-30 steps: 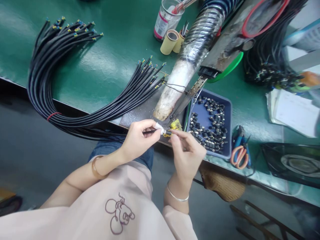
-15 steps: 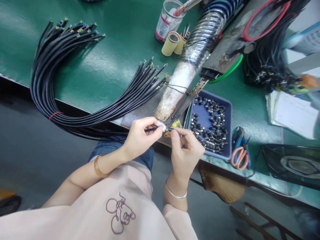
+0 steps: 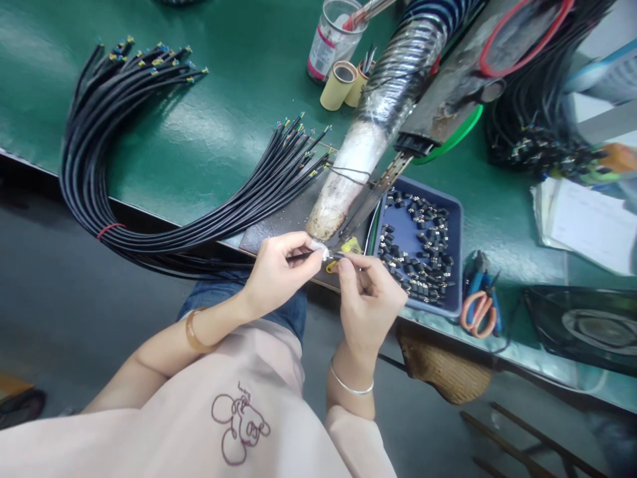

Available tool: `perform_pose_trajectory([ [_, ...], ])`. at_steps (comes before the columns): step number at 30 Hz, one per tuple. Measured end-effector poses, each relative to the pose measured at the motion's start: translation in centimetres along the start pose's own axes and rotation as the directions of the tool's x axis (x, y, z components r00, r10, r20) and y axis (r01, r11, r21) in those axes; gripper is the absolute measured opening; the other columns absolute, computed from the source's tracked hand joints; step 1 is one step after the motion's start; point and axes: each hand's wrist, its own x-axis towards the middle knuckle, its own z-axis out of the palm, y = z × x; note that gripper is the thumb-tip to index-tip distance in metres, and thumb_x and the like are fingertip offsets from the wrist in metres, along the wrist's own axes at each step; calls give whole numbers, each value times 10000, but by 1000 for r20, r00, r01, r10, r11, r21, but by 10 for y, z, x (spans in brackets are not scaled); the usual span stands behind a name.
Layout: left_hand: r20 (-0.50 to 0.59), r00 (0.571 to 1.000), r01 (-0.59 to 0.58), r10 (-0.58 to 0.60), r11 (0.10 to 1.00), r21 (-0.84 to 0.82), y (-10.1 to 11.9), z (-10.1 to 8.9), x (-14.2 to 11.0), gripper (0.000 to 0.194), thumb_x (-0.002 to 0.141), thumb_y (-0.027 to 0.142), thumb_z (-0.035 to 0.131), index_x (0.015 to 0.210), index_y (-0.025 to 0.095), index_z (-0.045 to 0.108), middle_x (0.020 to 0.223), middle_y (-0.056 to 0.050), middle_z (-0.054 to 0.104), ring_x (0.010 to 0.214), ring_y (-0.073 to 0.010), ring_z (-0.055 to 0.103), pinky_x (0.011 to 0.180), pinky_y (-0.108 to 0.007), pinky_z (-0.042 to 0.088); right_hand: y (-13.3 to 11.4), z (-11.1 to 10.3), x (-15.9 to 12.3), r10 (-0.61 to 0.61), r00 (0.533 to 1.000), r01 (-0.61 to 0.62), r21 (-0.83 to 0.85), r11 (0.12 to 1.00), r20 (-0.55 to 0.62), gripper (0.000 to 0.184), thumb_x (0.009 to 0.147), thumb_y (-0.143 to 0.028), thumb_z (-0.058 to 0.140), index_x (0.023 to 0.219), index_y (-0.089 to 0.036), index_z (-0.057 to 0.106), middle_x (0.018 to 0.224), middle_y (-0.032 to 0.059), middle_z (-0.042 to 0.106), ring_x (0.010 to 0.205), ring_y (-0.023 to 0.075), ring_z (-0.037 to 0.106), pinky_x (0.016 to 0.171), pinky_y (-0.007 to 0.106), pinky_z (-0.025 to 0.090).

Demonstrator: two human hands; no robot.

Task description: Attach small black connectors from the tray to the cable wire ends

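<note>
My left hand pinches a black cable near its end, with white material around the fingertips. My right hand is closed on a small dark connector, meeting the cable end just under the soldering iron. Most of the connector hides behind the fingers. Right above the hands is the mouth of a foil-wrapped hose. A yellow piece sits beside the right fingertips. To the left, a bundle of black cables with coloured wire ends curves over the table edge.
A blue tray of small black connectors lies right of the hands. Beyond it are orange-handled pliers, papers and a dark fan-like device. A plastic tub and small tan cups stand behind on the green table.
Both hands keep nearly the same position and grip. The view has shifted very slightly; no object has visibly been taken or released.
</note>
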Motion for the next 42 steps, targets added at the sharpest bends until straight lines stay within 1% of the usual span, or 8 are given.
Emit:
perform_pose_trajectory([
  [13,28,1000,4,-4,1000,19,-2,-2,-7,123,766,202,665,664,148,622,628,8,596,557,-83,514,523,-182,428,2,-5,0,38,995,-47,90,995,92,183,898,-318,671,775,-187,700,549,-60,520,454,81,408,472,225,341],
  [17,148,985,99,-87,992,-73,2,-9,-4,79,738,195,692,687,146,657,652,-1,646,589,-96,564,604,-205,501,4,-7,-2,99,984,-126,181,975,151,198,890,-362,679,789,-193,704,569,-43,553,484,101,495,470,224,371],
  [23,324,934,208,-149,966,-155,7,-20,2,125,721,172,715,643,143,622,567,51,530,515,-52,435,515,-178,393,3,-8,-3,99,978,-141,241,960,181,208,889,-395,697,824,-199,726,653,-14,650,492,98,516,452,219,387],
  [31,260,964,96,-59,987,-132,-1,-15,-3,123,739,169,665,638,142,600,599,39,543,568,-70,488,591,-187,447,3,-9,-3,37,985,-72,209,975,167,186,905,-376,699,842,-207,746,619,-25,629,467,95,503,438,224,371],
  [34,194,981,17,1,996,-90,0,-12,-4,104,725,161,647,636,147,596,633,24,561,605,-87,525,606,-189,473,4,-6,-5,-21,996,8,151,988,86,150,907,-344,706,869,-205,748,631,-30,638,460,90,517,443,223,384],
  [36,136,990,-42,49,998,-48,0,-8,-4,103,720,151,639,629,149,590,646,19,559,606,-87,522,568,-174,457,4,-4,-6,-61,994,73,143,987,-87,127,922,-322,694,952,-207,739,631,-44,627,453,84,529,439,213,391],
  [39,64,995,-78,79,997,-17,-1,-4,-4,124,728,156,631,618,151,574,646,24,539,572,-73,485,510,-158,413,3,-1,-9,-122,918,206,192,959,-378,157,964,-275,635,1107,-223,677,635,-70,620,423,75,545,415,191,404],
  [42,40,998,-43,45,998,-35,-4,-2,-3,129,739,182,634,629,152,573,637,24,538,570,-78,490,519,-166,420,5,2,-12,-149,901,230,158,960,-406,170,971,-192,615,1136,-220,645,757,-36,727,478,98,651,434,201,499],
])
